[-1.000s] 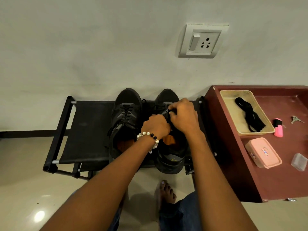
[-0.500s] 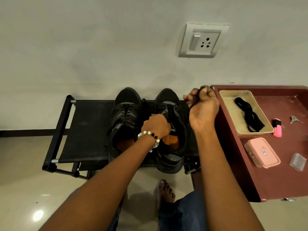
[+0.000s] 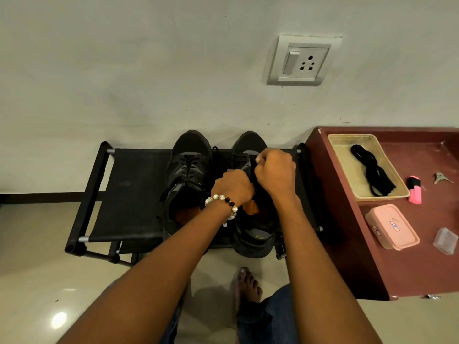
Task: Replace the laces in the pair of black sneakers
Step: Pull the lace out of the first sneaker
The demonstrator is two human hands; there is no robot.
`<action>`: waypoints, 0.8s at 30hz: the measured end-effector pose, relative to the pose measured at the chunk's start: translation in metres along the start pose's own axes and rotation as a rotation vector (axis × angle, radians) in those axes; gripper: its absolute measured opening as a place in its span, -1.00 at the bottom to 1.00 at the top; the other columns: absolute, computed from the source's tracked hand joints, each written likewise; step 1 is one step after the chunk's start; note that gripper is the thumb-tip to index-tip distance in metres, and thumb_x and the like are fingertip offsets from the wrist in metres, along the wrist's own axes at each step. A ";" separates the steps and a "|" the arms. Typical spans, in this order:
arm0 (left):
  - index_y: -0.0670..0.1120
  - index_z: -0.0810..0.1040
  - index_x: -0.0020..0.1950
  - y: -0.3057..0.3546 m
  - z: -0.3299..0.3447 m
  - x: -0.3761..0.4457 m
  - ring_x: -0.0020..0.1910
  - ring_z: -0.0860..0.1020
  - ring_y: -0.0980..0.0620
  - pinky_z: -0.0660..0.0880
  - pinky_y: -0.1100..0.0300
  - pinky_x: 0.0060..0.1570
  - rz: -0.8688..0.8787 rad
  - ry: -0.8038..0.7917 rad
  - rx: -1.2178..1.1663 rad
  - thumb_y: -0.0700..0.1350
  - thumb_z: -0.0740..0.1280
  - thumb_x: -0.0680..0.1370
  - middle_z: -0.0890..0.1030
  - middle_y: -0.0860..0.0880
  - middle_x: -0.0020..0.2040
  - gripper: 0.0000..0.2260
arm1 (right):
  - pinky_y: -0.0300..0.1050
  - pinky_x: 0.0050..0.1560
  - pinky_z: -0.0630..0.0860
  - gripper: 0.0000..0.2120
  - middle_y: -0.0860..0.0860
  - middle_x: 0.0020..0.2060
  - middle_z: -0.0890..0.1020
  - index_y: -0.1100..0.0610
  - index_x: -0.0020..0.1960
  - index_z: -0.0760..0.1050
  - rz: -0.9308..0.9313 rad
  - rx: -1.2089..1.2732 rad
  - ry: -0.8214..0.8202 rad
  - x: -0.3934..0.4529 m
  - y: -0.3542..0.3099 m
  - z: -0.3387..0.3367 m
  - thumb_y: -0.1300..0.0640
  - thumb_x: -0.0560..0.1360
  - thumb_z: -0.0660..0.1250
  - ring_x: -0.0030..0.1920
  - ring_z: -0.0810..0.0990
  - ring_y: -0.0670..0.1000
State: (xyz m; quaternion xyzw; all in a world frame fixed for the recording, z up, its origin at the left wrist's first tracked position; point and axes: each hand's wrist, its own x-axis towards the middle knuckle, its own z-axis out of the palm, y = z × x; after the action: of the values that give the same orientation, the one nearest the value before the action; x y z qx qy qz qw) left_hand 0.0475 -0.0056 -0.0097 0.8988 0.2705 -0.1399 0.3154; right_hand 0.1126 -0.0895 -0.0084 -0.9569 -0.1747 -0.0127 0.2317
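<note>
Both hands — left hand (image 3: 233, 186), right hand (image 3: 274, 171) — curled, gripping the right sneaker (image 3: 250, 229) and its lace.

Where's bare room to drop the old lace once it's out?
Rack fabric left of the left sneaker is bare. Cabinet top shows a bare strip beyond the tray. Crowded: both hands over the right sneaker; spare laces fill the tray; pink box, highlighter nearby.

Two black sneakers (image 3: 188, 175) stand side by side, toes to the wall; spare black laces (image 3: 372, 171) lie coiled.
</note>
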 end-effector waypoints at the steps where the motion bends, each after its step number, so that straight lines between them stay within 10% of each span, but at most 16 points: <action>1: -0.22 0.50 0.17 0.000 0.000 0.000 0.15 0.51 -0.28 0.43 0.03 -0.09 0.002 -0.003 -0.001 -0.02 0.23 0.60 0.49 -0.24 0.23 -0.71 | -0.11 -0.08 0.42 -0.82 0.13 -0.03 0.62 0.25 0.02 0.59 0.096 0.113 0.026 0.000 -0.001 -0.004 0.27 0.53 0.22 -0.02 0.58 0.18; 6: -0.22 0.51 0.13 0.001 -0.001 0.001 0.12 0.52 -0.28 0.45 0.04 -0.12 0.001 -0.018 0.002 -0.01 0.24 0.60 0.49 -0.23 0.21 -0.72 | 0.04 -0.16 0.67 -0.80 0.14 -0.19 0.66 0.18 -0.17 0.52 0.686 1.062 0.225 0.003 0.002 -0.019 0.26 0.56 0.16 -0.23 0.70 0.07; 9: -0.21 0.51 0.11 0.000 -0.001 0.001 0.11 0.52 -0.27 0.44 0.05 -0.13 0.007 -0.013 -0.003 -0.01 0.24 0.60 0.50 -0.22 0.20 -0.73 | -0.06 -0.22 0.50 -0.86 0.12 -0.21 0.60 0.22 -0.18 0.49 0.509 0.653 0.279 0.001 0.002 -0.020 0.25 0.53 0.22 -0.21 0.61 0.05; 11: -0.21 0.52 0.12 0.000 -0.001 0.000 0.11 0.53 -0.27 0.43 0.06 -0.14 0.010 -0.005 -0.002 -0.01 0.25 0.60 0.50 -0.22 0.19 -0.73 | 0.06 0.02 0.46 -0.80 0.13 0.07 0.57 0.19 0.13 0.49 0.275 0.256 0.236 -0.002 0.001 -0.016 0.23 0.52 0.29 0.14 0.50 0.13; 16: -0.18 0.51 0.10 0.001 -0.003 -0.001 0.09 0.54 -0.25 0.44 0.06 -0.14 -0.003 -0.013 -0.008 -0.03 0.23 0.59 0.52 -0.21 0.17 -0.76 | 0.25 0.23 0.34 -0.65 0.04 0.26 0.49 0.04 0.28 0.53 -0.038 -0.103 -0.103 0.001 -0.002 0.000 0.21 0.52 0.28 0.31 0.36 0.18; 20: -0.12 0.42 -0.11 0.001 -0.003 -0.001 0.05 0.56 -0.23 0.44 0.08 -0.18 0.009 -0.021 -0.008 -0.04 0.22 0.59 0.54 -0.20 0.12 -0.83 | -0.03 -0.13 0.46 -0.77 0.13 0.04 0.61 0.12 0.09 0.63 -0.011 -0.080 -0.079 -0.002 -0.003 0.005 0.25 0.52 0.26 0.05 0.57 0.23; 24: -0.13 0.44 -0.07 0.002 -0.004 -0.003 0.06 0.55 -0.24 0.43 0.08 -0.18 0.013 -0.023 0.002 0.00 0.23 0.60 0.54 -0.20 0.13 -0.80 | -0.05 -0.02 0.52 -0.87 0.11 -0.07 0.68 0.10 -0.04 0.66 0.134 0.141 0.032 -0.001 -0.001 0.002 0.18 0.52 0.33 0.00 0.62 0.18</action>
State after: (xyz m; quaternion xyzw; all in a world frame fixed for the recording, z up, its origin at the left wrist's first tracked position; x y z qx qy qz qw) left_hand 0.0468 -0.0052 -0.0044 0.8991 0.2610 -0.1485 0.3184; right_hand 0.1115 -0.0882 -0.0095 -0.9475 -0.1068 -0.0003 0.3015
